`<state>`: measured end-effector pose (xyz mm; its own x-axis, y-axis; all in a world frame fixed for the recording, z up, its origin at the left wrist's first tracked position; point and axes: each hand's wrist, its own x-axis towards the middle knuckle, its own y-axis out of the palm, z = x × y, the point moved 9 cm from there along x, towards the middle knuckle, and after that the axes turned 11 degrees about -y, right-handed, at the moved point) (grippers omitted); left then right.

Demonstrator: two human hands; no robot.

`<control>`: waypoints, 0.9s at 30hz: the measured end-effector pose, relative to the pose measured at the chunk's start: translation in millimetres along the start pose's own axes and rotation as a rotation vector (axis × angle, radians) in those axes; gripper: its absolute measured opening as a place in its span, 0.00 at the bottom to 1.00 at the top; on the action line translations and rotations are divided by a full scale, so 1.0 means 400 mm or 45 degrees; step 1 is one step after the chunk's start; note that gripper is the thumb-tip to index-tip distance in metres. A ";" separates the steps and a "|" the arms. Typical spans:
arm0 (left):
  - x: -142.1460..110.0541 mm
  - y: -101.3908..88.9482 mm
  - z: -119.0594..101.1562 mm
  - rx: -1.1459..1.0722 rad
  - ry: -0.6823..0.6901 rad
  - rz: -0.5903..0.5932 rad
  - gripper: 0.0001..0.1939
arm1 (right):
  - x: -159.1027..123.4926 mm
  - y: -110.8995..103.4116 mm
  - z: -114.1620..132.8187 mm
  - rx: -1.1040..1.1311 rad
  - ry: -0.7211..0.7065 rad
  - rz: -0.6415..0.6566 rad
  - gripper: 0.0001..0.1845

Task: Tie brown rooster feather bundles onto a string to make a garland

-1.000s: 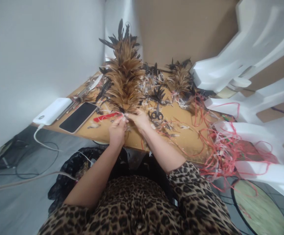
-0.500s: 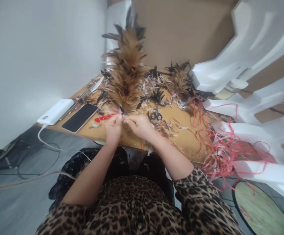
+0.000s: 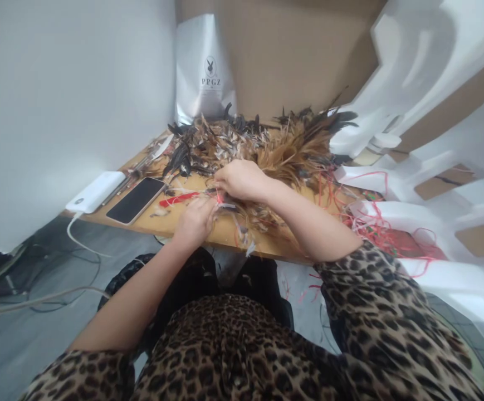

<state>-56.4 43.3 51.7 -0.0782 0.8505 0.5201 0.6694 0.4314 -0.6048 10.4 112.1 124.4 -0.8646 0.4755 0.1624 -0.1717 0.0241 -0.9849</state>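
Note:
My left hand (image 3: 198, 220) is pinched closed at the table's front edge, on what looks like the tied stem end of a brown feather bundle (image 3: 294, 149). Red string (image 3: 220, 198) and pale quills show at its fingertips. The bundle leans far to the right, its dark tips pointing right, and its middle passes behind my right hand and forearm. Just above the left, my right hand (image 3: 242, 181) is closed, fingers curled downward; what they grip is hidden. A flat red strip (image 3: 179, 199) lies beside my left hand.
Loose feathers (image 3: 212, 139) cover the back of the wooden table (image 3: 170, 223). A phone (image 3: 136, 200) and a white power bank (image 3: 95, 191) with a cable lie left. Tangled red string (image 3: 375, 228) and white foam pieces (image 3: 409, 214) are at right. A silver bag (image 3: 204, 67) stands behind.
The feather bundle has swung from upright to leaning right, uncovering the silver bag. My right hand has risen above the left. The scissors seen earlier are now out of sight.

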 end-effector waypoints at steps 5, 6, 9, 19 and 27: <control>-0.012 -0.026 -0.002 -0.163 -0.111 -0.058 0.18 | 0.021 0.007 -0.029 0.054 -0.032 0.017 0.06; -0.013 -0.027 -0.001 -0.208 -0.123 -0.047 0.18 | 0.024 0.010 -0.032 0.094 -0.028 0.021 0.05; -0.014 -0.023 -0.006 -0.282 -0.092 0.020 0.17 | 0.035 0.018 -0.034 0.205 -0.015 0.030 0.01; -0.015 -0.067 0.001 -0.084 0.018 0.063 0.11 | 0.015 -0.011 -0.203 0.562 0.003 -0.074 0.05; -0.038 -0.164 0.102 -0.267 -0.180 0.223 0.09 | -0.263 -0.071 -0.460 0.708 0.393 -0.286 0.06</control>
<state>-129.5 14.6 58.9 -0.0406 0.9463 0.3207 0.8186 0.2156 -0.5324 193.2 223.4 123.9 -0.6190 0.7435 0.2532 -0.6204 -0.2652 -0.7380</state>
